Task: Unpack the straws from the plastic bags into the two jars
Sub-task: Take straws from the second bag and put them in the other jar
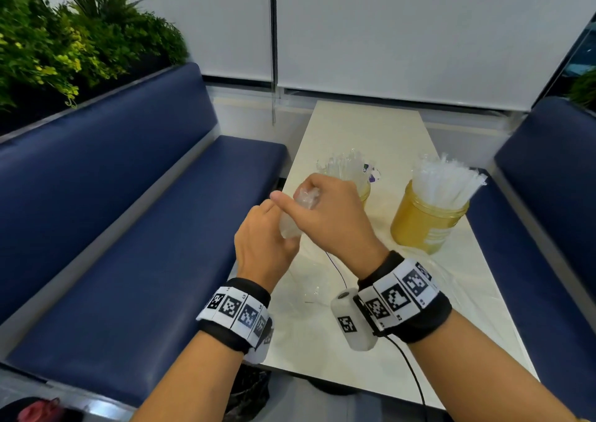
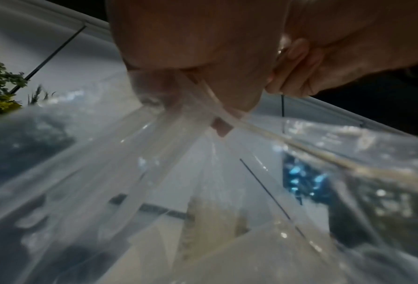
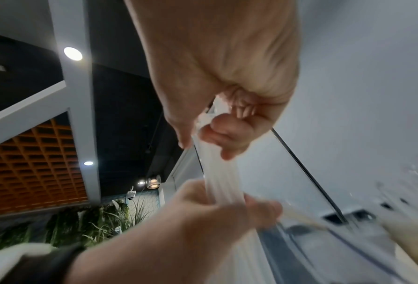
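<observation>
Both hands hold a clear plastic bag above the table's left edge. My left hand grips its lower part, while my right hand bunches its top in curled fingers. In the right wrist view the bag stretches taut between my right hand and left hand. In the left wrist view the bag's film fans out below my left hand. Two amber jars stand beyond: the right jar is packed with clear straws; the left jar, mostly hidden by my right hand, also holds straws.
The cream table has blue bench seats on its left and right. More clear plastic lies on the table under my hands. A thin dark cable runs from my right wrist. Plants stand behind the left bench.
</observation>
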Motion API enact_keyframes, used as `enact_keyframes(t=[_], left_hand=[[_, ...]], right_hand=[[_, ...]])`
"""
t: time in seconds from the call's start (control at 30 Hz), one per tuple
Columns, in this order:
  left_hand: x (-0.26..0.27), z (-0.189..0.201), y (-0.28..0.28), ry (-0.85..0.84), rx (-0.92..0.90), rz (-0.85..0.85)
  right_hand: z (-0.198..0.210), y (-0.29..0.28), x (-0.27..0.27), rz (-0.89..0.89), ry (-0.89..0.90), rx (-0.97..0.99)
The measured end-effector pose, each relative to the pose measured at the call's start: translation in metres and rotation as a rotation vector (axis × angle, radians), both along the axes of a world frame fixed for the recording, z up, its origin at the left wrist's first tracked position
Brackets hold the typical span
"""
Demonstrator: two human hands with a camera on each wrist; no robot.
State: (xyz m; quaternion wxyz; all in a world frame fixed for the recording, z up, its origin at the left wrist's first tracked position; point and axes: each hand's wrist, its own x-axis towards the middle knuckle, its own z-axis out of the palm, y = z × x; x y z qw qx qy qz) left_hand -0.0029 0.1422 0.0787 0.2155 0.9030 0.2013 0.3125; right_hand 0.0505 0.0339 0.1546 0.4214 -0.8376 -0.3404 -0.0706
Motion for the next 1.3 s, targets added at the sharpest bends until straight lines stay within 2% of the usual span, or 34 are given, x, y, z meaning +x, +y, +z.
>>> enact_keyframes(t=[0.1, 0.23, 0.33, 0.47, 0.67, 0.77, 0.83, 0.9, 1.0, 1.13, 1.3], left_hand=[[0.002, 0.004, 0.003, 0.015, -0.083, 0.022], [0.000, 0.016, -0.003, 0.047, -0.151, 0.012], [0.000, 0.021, -0.006, 0.062, -0.171, 0.004], [0.005, 0.013, 0.004, 0.103, -0.102, 0.014], [0.014, 0.008, 0.016, 0.127, -0.102, 0.042], [0.015, 0.004, 0.022, 0.091, -0.136, 0.038], [0.015, 0.003, 0.025, 0.078, -0.146, 0.035], [0.014, 0.004, 0.027, 0.076, -0.155, 0.028], [0.014, 0.005, 0.030, 0.065, -0.161, 0.018], [0.013, 0.008, 0.032, 0.067, -0.157, -0.011], [0.010, 0.012, 0.032, 0.064, -0.142, -0.045]], right_hand=[[-0.015, 0.005, -0.004, 0.015, 0.105, 0.178], [-0.043, 0.015, -0.001, 0.068, 0.086, 0.206], [-0.045, 0.018, 0.008, 0.082, 0.040, 0.224], [-0.015, 0.014, 0.026, 0.116, -0.035, 0.228], [0.045, 0.001, 0.067, 0.033, -0.052, 0.360], [0.065, -0.011, 0.091, -0.064, -0.051, 0.422], [0.067, -0.015, 0.112, -0.167, -0.112, 0.440], [0.056, -0.015, 0.135, -0.292, -0.177, 0.376], [0.025, -0.008, 0.166, -0.415, -0.181, 0.168], [-0.028, 0.003, 0.186, -0.443, -0.147, -0.123], [-0.073, 0.010, 0.191, -0.434, 0.039, -0.393]])
